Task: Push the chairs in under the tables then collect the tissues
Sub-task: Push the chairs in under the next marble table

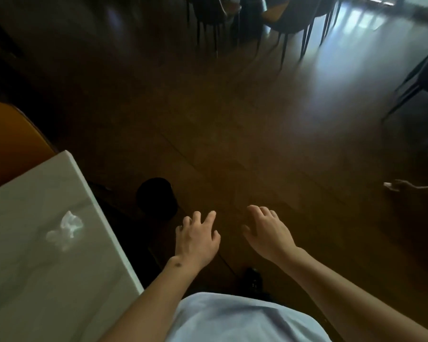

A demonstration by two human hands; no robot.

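Observation:
A crumpled white tissue (64,229) lies on the pale marble table (35,280) at the lower left. An orange chair seat (8,141) shows beyond the table's far corner. My left hand (197,239) hangs over the dark floor to the right of the table edge, fingers spread, holding nothing. Beside it, my right hand (267,233) is also open and empty, palm down. Neither hand touches the table or a chair.
A round black bin (156,198) stands on the floor by the table's edge. Dark chairs (289,18) with thin legs cluster at the top around another table. More chair legs (415,82) show at the right edge. Another person's hand (400,185) reaches in from the right.

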